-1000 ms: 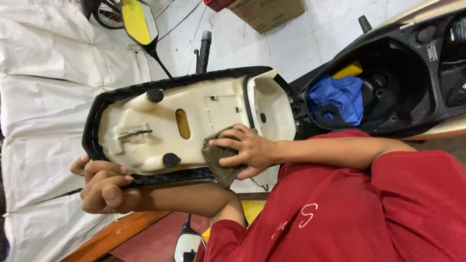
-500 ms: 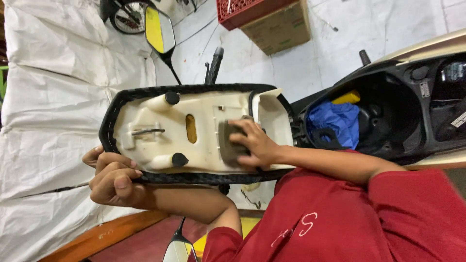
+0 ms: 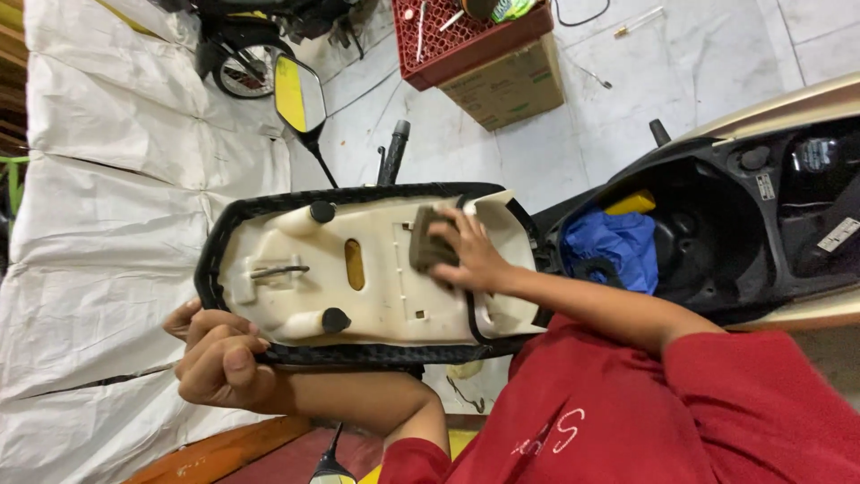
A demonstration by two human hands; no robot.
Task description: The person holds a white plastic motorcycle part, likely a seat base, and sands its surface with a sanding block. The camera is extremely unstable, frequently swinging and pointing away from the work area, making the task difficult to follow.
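A scooter seat (image 3: pixel 269 215) is tipped up, showing its cream plastic underside (image 3: pixel 385 305) framed by a black cover edge. My left hand (image 3: pixel 215 363) is closed around that black edge at the seat's lower left corner. My right hand (image 3: pixel 470 255) presses a dark grey-brown cloth (image 3: pixel 425 242) flat against the cream underside, near the seat's right end. Two black rubber stoppers (image 3: pixel 335 319) and a metal latch loop (image 3: pixel 278 271) sit on the underside, left of the cloth.
The open under-seat compartment (image 3: pixel 708 242) holds a blue cloth (image 3: pixel 609 246) and a yellow item. A mirror (image 3: pixel 298 94) and handlebar grip (image 3: pixel 394 148) rise behind the seat. A red crate of tools (image 3: pixel 448 40) sits on a cardboard box (image 3: pixel 506 85). White sheeting (image 3: pixel 98 224) covers the left.
My right hand has slid the cloth from the seat's lower edge up onto the cream underside. My left hand keeps its grip on the edge. The camera view has shifted.
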